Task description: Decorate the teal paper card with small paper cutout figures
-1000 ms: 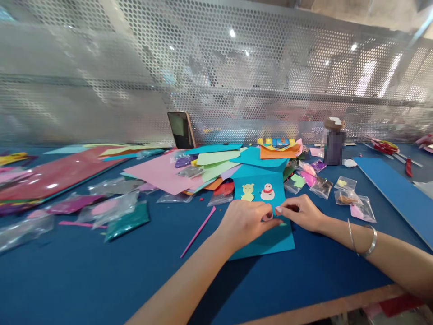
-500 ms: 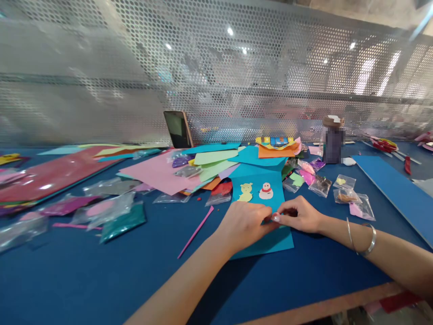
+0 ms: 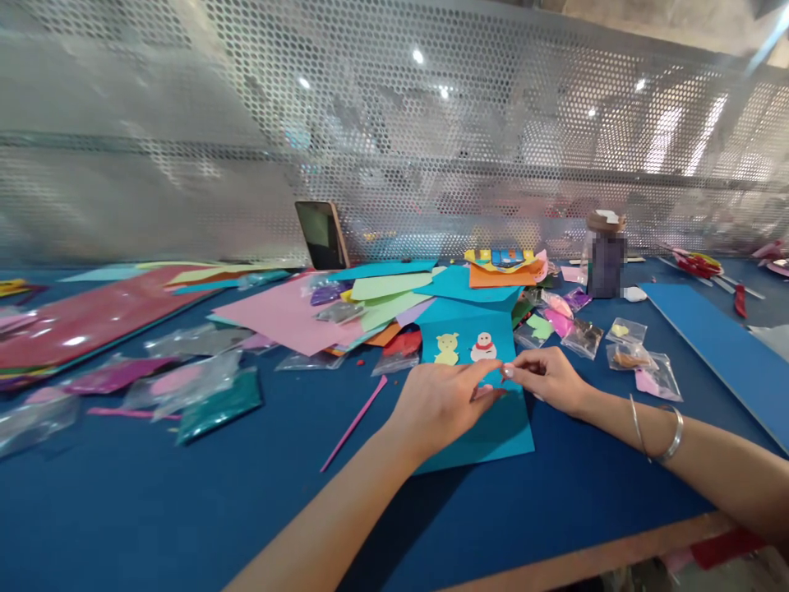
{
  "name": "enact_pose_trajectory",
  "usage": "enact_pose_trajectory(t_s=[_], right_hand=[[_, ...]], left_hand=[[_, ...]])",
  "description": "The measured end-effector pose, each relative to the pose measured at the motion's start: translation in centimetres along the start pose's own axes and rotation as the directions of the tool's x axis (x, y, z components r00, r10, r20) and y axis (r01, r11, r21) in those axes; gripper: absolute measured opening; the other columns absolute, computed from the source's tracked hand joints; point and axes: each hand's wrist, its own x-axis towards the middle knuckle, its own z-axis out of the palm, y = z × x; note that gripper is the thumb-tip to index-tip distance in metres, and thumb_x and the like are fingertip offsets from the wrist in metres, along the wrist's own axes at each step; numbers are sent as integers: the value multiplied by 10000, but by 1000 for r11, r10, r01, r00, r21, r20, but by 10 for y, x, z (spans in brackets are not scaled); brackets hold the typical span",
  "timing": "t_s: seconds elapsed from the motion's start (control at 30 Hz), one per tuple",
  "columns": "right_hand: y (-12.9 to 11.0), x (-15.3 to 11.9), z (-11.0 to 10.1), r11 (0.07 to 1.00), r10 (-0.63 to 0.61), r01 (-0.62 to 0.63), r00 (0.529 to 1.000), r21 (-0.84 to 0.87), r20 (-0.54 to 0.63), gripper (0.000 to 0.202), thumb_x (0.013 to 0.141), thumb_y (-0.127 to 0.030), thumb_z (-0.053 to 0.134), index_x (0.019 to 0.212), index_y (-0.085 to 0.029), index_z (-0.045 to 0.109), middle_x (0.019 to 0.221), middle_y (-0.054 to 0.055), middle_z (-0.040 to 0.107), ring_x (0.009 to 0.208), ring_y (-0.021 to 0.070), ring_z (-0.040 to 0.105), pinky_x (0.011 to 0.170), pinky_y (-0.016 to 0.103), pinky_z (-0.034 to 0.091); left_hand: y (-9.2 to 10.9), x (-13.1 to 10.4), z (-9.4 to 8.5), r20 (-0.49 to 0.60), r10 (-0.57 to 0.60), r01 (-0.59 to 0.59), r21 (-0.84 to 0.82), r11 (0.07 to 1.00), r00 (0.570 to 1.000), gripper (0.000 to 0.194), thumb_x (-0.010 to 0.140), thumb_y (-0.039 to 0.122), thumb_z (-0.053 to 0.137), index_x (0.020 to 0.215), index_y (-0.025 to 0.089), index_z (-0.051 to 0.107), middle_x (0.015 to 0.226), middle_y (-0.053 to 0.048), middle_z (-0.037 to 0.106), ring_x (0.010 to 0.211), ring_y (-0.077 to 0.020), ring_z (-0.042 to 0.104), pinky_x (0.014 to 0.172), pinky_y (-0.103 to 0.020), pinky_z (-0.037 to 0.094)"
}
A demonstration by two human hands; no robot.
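A sheet of bright blue paper [image 3: 493,436] lies under both of my hands, carrying a flat yellow animal figure [image 3: 447,347] and a white snowman [image 3: 484,349] with a red scarf. Over the sheet's left side is my left hand [image 3: 437,407], its index finger stretched out to the right fingertips and its thumb held apart below. My right hand [image 3: 551,380] is closed in a pinch, thumb against index finger, above the sheet's right edge. A tiny reddish-brown speck shows at the meeting fingertips, too small to name. A pink plastic stick [image 3: 353,423] lies left of the sheet.
Clay packets surround the sheet, among them red [image 3: 399,352], teal [image 3: 220,405] and pink [image 3: 657,378]. Coloured paper [image 3: 283,316] is piled behind. A phone [image 3: 321,236] leans on the perforated metal screen [image 3: 394,123]. A jar [image 3: 606,263] and a blue board [image 3: 721,353] stand right.
My left index finger has straightened and parted from the thumb, where the two were together before. My right hand has shifted slightly up the sheet, fingertips still pinched.
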Motion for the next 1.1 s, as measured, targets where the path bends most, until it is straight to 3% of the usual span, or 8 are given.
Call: enact_pose_trajectory(t_s=[0.13, 0.5, 0.63, 0.8, 1.1], right_hand=[[2, 4, -3, 999, -21, 23, 997, 24, -79, 326, 758, -433, 542, 711, -113, 582, 427, -59, 354, 370, 48, 293, 356, 190, 202], [-1, 1, -4, 999, 39, -40, 998, 12, 48, 326, 716, -413, 606, 770, -93, 645, 447, -23, 484, 336, 41, 368, 324, 169, 252], [-1, 2, -6, 998, 61, -64, 994, 27, 94, 389, 719, -452, 593, 818, -81, 656, 391, -33, 459, 309, 46, 370, 305, 161, 256], [-2, 2, -9, 996, 69, -75, 990, 46, 119, 390, 727, -460, 589, 821, -88, 658, 396, -32, 471, 304, 39, 372, 305, 153, 270], [1, 3, -10, 995, 58, -70, 984, 67, 169, 326, 730, -394, 609, 822, -84, 658, 397, -34, 474, 308, 39, 381, 305, 151, 275]], left_hand=[[0, 0, -1, -83, 17, -17, -1, 1000, 996, 283, 823, 362, 458, 993, 188, 603, 448, 40, 563, 366, -93, 477, 401, -198, 248], [-2, 3, -8, -191, 27, -31, -21, 999, 981, 175, 803, 279, 503, 787, 209, 662, 454, 46, 585, 387, -90, 499, 412, -194, 277], [-2, 3, -6, -184, 32, -49, -91, 995, 982, 138, 775, 225, 524, 772, 218, 662, 440, 65, 573, 373, -74, 480, 405, -184, 266], [-5, 1, -1, -161, -61, 35, -159, 987, 985, 132, 739, 200, 545, 790, 219, 666, 462, 63, 578, 371, -60, 457, 413, -169, 277], [-5, 3, -3, -82, -101, 76, -269, 960, 991, 183, 696, 124, 524, 772, 208, 668, 493, 55, 592, 406, -52, 471, 436, -148, 310]])
